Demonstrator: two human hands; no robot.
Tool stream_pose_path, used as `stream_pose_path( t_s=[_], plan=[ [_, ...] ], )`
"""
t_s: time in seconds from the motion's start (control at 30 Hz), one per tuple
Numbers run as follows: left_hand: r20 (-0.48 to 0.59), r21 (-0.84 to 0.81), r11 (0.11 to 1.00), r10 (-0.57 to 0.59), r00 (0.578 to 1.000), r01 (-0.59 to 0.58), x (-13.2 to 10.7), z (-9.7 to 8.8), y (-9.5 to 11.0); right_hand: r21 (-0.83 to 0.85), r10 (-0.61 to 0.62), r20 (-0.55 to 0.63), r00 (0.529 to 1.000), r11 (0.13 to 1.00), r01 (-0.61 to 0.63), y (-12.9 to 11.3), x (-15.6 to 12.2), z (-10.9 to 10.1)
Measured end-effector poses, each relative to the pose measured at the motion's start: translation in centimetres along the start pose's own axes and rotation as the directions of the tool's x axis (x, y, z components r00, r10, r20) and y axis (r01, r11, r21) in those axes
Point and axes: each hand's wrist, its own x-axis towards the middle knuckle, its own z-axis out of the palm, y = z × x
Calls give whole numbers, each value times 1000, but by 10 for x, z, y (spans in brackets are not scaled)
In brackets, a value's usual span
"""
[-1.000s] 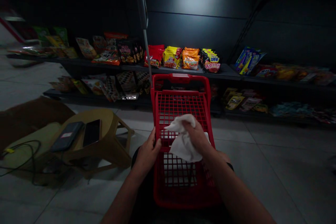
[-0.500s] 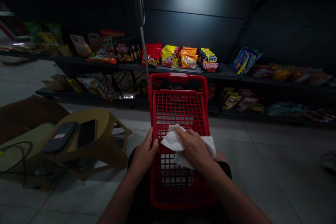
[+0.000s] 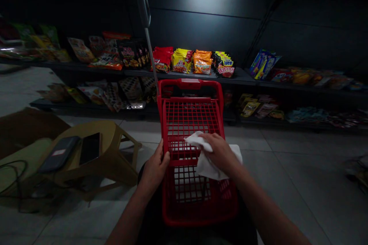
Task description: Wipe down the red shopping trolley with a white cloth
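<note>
A red plastic shopping basket [image 3: 189, 163] with grid sides stands between my knees, its long metal pull handle [image 3: 151, 51] rising from the far left corner. My left hand [image 3: 156, 166] grips the basket's left rim, the thumb on top and the other fingers along the outside. In my right hand [image 3: 220, 153] is a white cloth [image 3: 209, 166], bunched under the fingers over the right part of the grid. The cloth's loose end hangs toward the basket's near opening. My right fingertips are partly hidden by the cloth.
To the left, a yellowish plastic stool [image 3: 110, 141] carries a phone [image 3: 90, 148] and a dark flat case [image 3: 59, 155]. A black cable [image 3: 18, 178] lies farther left. Ahead run dark shelves [image 3: 184, 77] of bagged snacks and noodle packs [image 3: 202, 63].
My right hand has slid the cloth to the right across the grid, and the cloth is more bunched. My left hand stays on the rim. The view has shifted slightly.
</note>
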Motion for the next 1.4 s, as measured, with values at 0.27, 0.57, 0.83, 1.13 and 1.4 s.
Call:
stream_pose_path(
  t_s=[0.27, 0.57, 0.83, 1.13, 1.4],
  plan=[
    [34, 116, 991, -71, 997, 67, 0, -1, 6, -274, 15, 139, 990, 962, 24, -21, -20, 27],
    [21, 85, 996, -35, 999, 33, -3, -2, 6, 558, 422, -139, 896, 781, -281, 21, 14, 2],
    [19, 126, 990, -72, 997, 70, 1, -1, 6, -239, 45, 136, 990, 971, -11, -5, -20, 12],
    [39, 113, 992, -55, 998, 50, -1, -2, 5, 555, 497, -151, 854, 758, -343, 31, 11, 5],
    [13, 108, 992, -68, 998, 66, 0, -1, 3, -126, 105, -54, 993, 986, -111, 19, -20, 3]
  ],
)
